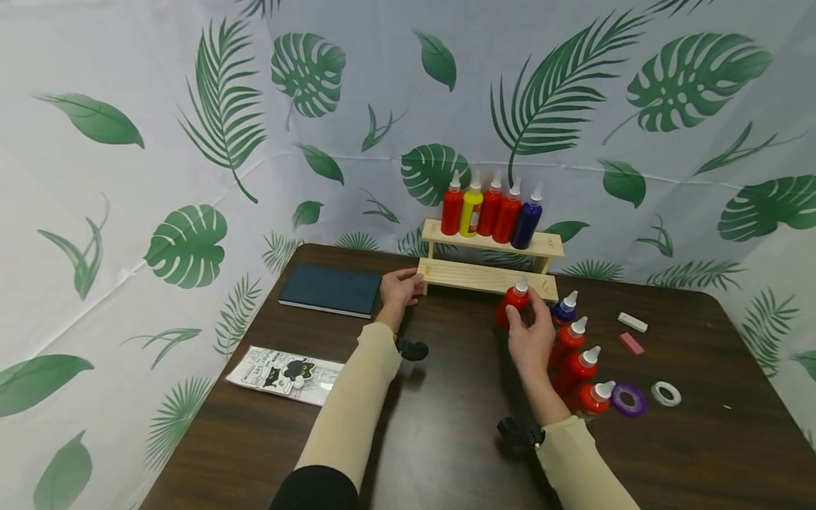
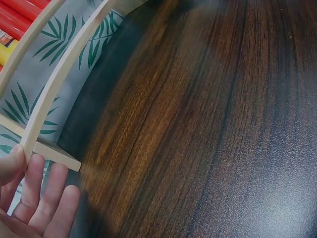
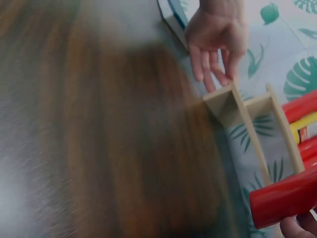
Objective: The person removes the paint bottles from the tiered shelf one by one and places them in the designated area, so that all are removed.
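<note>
A two-tier wooden rack (image 1: pixel 468 275) stands at the back of the table. My left hand (image 1: pixel 399 290) pinches the left end of its lower shelf, thumb on top and fingers below in the left wrist view. In my right hand (image 1: pixel 534 338) is a red squeeze bottle (image 1: pixel 513 299) with a white nozzle cap, held upright in front of the lower shelf's right end. The right wrist view shows the base of this red bottle (image 3: pixel 277 201) with fingertips at its side. On the upper shelf, a yellow bottle (image 1: pixel 472 212), a blue bottle (image 1: pixel 526 224) and several red ones form a row.
Right of my right hand stand another blue bottle (image 1: pixel 564 309) and several red bottles (image 1: pixel 576 372). Beyond them lie a white block (image 1: pixel 632 322), a pink block (image 1: pixel 631 344), a purple tape roll (image 1: pixel 639 405) and a white roll (image 1: pixel 676 398). A dark notebook (image 1: pixel 330 289) and a cat-print packet (image 1: pixel 287 373) lie left.
</note>
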The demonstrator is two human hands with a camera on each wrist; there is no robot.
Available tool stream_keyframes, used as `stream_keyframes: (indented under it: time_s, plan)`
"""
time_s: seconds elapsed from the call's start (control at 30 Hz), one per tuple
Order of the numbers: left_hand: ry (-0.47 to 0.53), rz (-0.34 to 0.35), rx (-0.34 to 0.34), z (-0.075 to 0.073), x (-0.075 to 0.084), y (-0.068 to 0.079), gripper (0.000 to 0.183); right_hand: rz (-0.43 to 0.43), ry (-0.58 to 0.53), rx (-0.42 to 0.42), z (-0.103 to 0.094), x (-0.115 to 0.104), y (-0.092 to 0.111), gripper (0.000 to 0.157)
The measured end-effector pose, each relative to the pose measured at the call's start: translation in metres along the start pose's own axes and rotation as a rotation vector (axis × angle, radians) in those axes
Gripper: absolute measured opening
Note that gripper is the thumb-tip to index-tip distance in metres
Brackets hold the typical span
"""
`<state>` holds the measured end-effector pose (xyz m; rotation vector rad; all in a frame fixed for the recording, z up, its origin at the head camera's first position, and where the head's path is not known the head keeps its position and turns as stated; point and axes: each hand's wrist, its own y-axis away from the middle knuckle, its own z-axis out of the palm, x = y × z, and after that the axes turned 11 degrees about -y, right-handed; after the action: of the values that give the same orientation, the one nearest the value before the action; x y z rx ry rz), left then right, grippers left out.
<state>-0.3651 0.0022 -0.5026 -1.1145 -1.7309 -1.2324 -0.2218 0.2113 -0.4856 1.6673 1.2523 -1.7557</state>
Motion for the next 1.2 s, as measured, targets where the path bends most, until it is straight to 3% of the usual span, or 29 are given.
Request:
stream_keyframes:
  time_s: [0.2,0.73,1.2]
  plan:
    - [0.003,-0.001,0.004,0.002,-0.001,0.000,0.019,0.022,0.052,0.039,-0.009,0.010,0.008,0.048]
    - [0.005,0.011,0.006,0.000,-0.001,0.002,0.020,0.025,0.110,0.027,-0.011,0.025,0.006,0.048]
    - [0.002,0.006,0.001,0.001,-0.002,-0.001,0.020,0.072,0.102,-0.034,-0.014,0.010,0.008,0.057]
